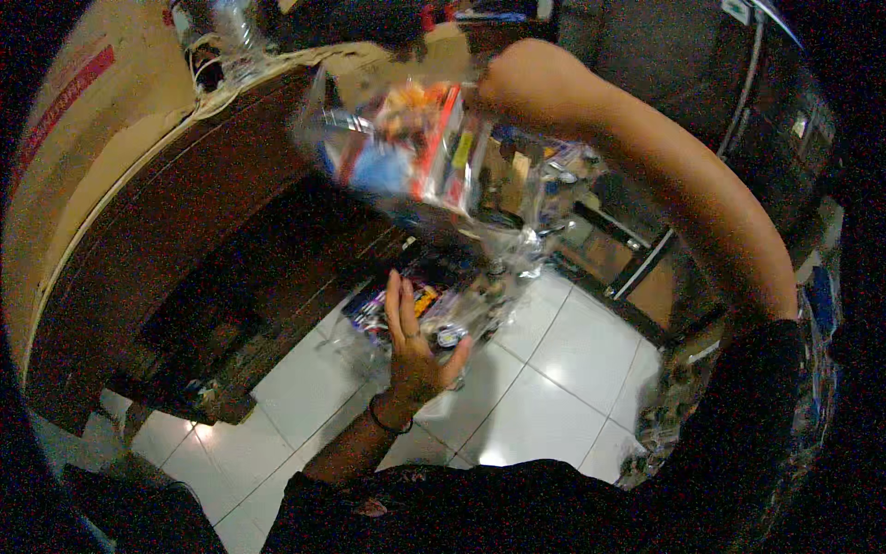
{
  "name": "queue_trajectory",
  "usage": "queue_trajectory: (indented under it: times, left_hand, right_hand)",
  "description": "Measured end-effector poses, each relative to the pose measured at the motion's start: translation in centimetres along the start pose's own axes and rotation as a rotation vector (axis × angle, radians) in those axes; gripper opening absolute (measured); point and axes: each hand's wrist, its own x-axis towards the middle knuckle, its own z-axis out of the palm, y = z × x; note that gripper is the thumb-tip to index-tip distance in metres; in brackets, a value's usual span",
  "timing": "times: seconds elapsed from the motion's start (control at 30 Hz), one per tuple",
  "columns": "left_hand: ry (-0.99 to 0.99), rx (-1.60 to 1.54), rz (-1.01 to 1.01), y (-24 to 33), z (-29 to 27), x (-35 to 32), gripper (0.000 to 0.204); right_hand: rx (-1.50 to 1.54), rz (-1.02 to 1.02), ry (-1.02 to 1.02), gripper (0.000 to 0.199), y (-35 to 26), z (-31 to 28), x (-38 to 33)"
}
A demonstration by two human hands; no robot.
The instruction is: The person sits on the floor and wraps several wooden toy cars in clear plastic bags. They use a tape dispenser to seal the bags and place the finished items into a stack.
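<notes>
My right hand (523, 83) is raised at the upper middle, closed at the right side of a colourful box in clear plastic wrapping (406, 138). Orange, blue and white show on that box, and it is smeared by motion. Its far fingers are hidden behind the wrist and the box. Lower down, my left hand (415, 355) is open, fingers stretched up and thumb apart, a dark band round the wrist. Against or just behind it is a dark, purple and yellow package in clear plastic (420, 300); I cannot tell whether they touch.
A dark brown wooden furniture piece (157, 203) with cardboard (74, 120) along its top curves along the left. White floor tiles (517, 406) lie below. A dark cabinet (655, 74) stands at the upper right. More clear-wrapped items (664, 406) are at the right.
</notes>
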Motion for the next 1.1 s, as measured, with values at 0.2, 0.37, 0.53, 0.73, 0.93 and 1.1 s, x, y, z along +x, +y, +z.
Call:
queue_trajectory:
  times: [0.2, 0.37, 0.53, 0.73, 0.93, 1.1]
  left_hand:
    - [-0.018, -0.194, -0.169, 6.2, -3.6, 6.6, 0.114]
    - [-0.287, -0.473, -0.119, 2.4, -6.9, 1.0, 0.109]
    - [-1.012, -0.545, -0.246, -5.1, -12.4, -14.6, 0.105]
    - [-0.845, -0.695, -0.403, -11.6, -18.0, -32.0, 0.083]
    - [-0.379, -0.230, 0.089, -17.9, -25.4, -37.8, 0.017]
    - [-0.115, -0.227, 0.218, -17.3, -39.6, -34.5, 0.022]
  right_hand:
    - [0.596, 0.744, 0.382, 0.029, 4.5, -13.5, -3.6]
    - [1.015, 1.049, 0.545, 0.033, -3.7, -17.6, -9.0]
    - [1.116, 1.551, 0.569, 0.035, -19.3, -16.1, -7.1]
    - [0.830, 1.412, 0.923, 0.030, -41.4, -18.1, -9.1]
    - [0.542, 1.613, 0.728, 0.029, -54.8, -21.2, -17.5]
    - [0.051, 1.301, 0.263, 0.022, -63.1, -28.9, -21.0]
